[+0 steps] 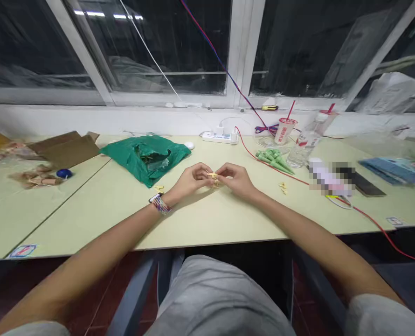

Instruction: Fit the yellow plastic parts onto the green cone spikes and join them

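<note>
My left hand (192, 180) and my right hand (238, 181) meet over the middle of the pale yellow table (207, 224). Thumbs and fingertips of both pinch a small yellow piece (213, 176), too small to name by kind. More yellow bits show just beneath the fingertips, partly hidden. Beside my left wrist lie a few small yellow pieces (159, 188). Others like them, small yellow pieces (283, 187), rest to the right of my right hand. A wristband and a braided bracelet (161, 204) circle my left wrist.
A torn green plastic bag (137, 154) lies behind my left hand. Pale green cone-shaped pieces (273, 159) sit right, near a clear bottle (303, 142) and a cup with straw (285, 129). A red cable (298, 179) crosses from the power strip (220, 137). Cardboard (69, 149) stands left.
</note>
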`<state>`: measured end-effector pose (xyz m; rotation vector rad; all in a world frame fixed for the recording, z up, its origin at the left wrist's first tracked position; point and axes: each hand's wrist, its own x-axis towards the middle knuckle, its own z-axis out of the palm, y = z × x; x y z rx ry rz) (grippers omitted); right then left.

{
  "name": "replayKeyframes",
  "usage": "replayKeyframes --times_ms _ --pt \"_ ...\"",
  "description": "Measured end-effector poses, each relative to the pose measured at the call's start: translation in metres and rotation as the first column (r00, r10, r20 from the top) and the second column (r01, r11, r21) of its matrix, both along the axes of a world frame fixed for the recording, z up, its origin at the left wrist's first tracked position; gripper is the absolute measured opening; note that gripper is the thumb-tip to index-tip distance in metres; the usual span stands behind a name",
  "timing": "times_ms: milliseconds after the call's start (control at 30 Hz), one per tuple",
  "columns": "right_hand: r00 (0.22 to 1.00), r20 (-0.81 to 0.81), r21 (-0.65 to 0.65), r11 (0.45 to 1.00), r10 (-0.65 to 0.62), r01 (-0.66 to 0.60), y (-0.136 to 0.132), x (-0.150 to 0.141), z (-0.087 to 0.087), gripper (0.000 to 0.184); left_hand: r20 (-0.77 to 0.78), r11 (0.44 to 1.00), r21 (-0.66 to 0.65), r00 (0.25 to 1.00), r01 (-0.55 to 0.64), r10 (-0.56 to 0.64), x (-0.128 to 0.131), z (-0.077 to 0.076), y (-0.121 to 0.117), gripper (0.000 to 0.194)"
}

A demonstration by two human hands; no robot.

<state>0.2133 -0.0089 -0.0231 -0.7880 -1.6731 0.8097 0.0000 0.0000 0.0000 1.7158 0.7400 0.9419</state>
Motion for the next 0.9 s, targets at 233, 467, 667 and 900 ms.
replayKeyframes --times_ms 233,467,667,900 --pt "0.997 0.080 0.103 0.995 0.001 -0.009 -0.0033 -0.0046 -0.0006 0.021 -0.174 0.982 0.155 0.975 -0.111 0.138 -0.0024 0.0051 -0.0006 0.046" --pt "0.996 0.080 0.127 0.992 -0.035 0.025 -0.0039 -0.0043 -0.0006 0.027 -0.126 0.970 0.227 0.984 -0.093 0.124 -0.0062 0.0022 -0.0022 0.031" --pt "0.998 0.056 0.113 0.993 -0.042 0.036 -0.0040 -0.0048 0.0005 0.026 -0.212 0.951 0.284 0.959 -0.122 0.187 -0.0076 0.0002 -0.0016 0.039" --pt "0.997 0.062 0.104 0.994 -0.040 0.034 -0.0057 -0.0060 0.0019 0.027 -0.163 0.945 0.316 0.976 -0.088 0.145 -0.0086 -0.0003 -0.0037 0.029"
